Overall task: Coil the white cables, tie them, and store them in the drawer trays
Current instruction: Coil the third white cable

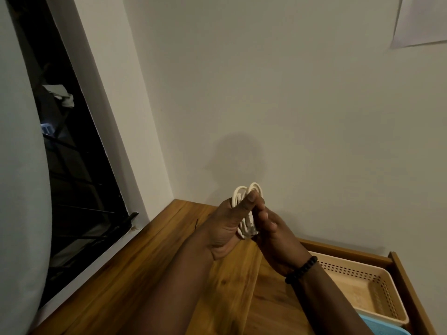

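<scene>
A white cable (244, 199) is bunched into small loops and held upright above the wooden tabletop (145, 274). My left hand (225, 228) grips the bundle from the left, fingers wrapped over it. My right hand (273, 233) presses against it from the right, a dark bead bracelet on its wrist. Loops stick out above my fingertips, and a plug end (250, 229) shows between my palms. A beige perforated tray (377, 281) sits in the open drawer at the lower right, with nothing in the part I can see.
The drawer's wooden frame (406, 286) runs along the right edge. A blue tray corner (377, 326) peeks out below the beige one. A plain wall stands behind the table, and a dark window (72, 165) is on the left.
</scene>
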